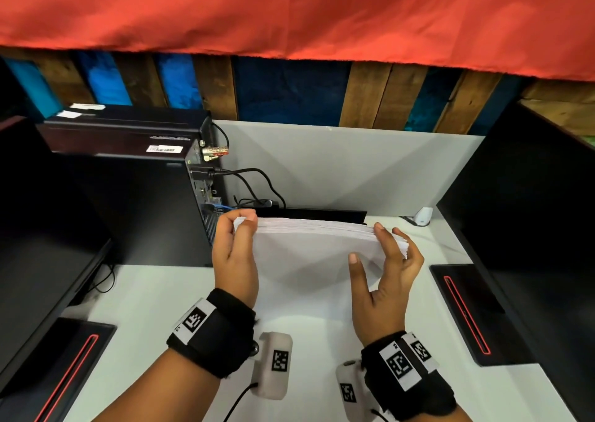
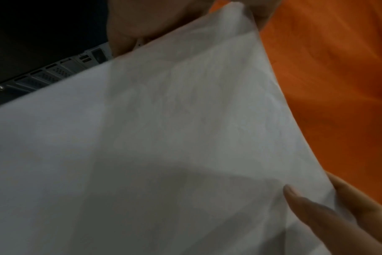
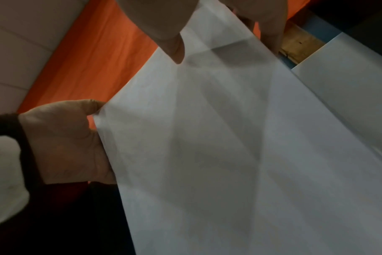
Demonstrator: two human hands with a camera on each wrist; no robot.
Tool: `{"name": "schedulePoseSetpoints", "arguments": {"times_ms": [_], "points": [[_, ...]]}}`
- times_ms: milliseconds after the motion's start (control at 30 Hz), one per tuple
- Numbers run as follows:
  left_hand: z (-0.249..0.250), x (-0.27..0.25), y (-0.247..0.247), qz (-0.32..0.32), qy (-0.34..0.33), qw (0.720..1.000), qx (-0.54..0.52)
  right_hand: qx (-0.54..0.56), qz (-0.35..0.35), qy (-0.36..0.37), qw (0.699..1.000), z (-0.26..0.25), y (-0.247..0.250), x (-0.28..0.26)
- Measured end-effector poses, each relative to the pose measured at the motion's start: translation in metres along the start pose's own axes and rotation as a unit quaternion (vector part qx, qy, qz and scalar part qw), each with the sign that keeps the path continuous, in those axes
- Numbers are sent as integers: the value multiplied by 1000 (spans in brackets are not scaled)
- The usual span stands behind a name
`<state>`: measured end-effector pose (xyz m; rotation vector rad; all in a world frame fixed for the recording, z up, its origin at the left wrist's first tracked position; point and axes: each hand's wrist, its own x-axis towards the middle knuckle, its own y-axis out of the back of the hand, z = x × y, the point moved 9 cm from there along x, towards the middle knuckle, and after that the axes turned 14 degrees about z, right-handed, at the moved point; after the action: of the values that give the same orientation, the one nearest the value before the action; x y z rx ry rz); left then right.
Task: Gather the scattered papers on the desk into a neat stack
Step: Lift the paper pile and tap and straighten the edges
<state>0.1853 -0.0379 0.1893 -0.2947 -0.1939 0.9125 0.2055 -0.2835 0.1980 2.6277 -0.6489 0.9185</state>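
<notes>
A stack of white papers (image 1: 309, 247) stands upright on its lower edge over the white desk (image 1: 154, 309), held between both hands. My left hand (image 1: 238, 231) pinches the stack's upper left corner with thumb and fingers. My right hand (image 1: 386, 254) cups the right edge, thumb in front and fingers behind. In the left wrist view the paper sheet (image 2: 164, 146) fills the frame, with right-hand fingers (image 2: 312, 207) at its far edge. In the right wrist view the same sheet (image 3: 218, 138) has my left hand (image 3: 72, 138) gripping its far side.
A black computer tower (image 1: 128, 193) with cables stands at the back left, close to my left hand. Dark monitors with red-lined bases (image 1: 463, 312) flank the desk on both sides. A grey partition (image 1: 354, 164) closes the back; a small white device (image 1: 423, 216) sits at its right foot.
</notes>
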Motion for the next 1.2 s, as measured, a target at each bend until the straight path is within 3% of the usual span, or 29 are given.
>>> {"name": "schedulePoseSetpoints", "arguments": {"times_ms": [133,333,467,600,900,1033,1200], "points": [[0,-3,0,-6,5,1000,-12,1,-4,14,1000,-3,1,-3],[-21,-5,4,-102,-3,992,70,24,-6,-15,1000,1,1,-3],[-37,-4,1,-149,33,982,113,112,10,-135,984,22,0,-2],[-41,0,-4,-180,68,977,88,167,-21,-160,973,28,-3,0],[-38,2,-11,-203,71,973,78,115,-40,-226,967,34,-4,1],[-42,0,-11,-205,78,972,81,79,-49,-212,973,35,-5,4],[-41,5,-9,-210,79,972,72,121,-59,-250,959,39,-1,9]]}}
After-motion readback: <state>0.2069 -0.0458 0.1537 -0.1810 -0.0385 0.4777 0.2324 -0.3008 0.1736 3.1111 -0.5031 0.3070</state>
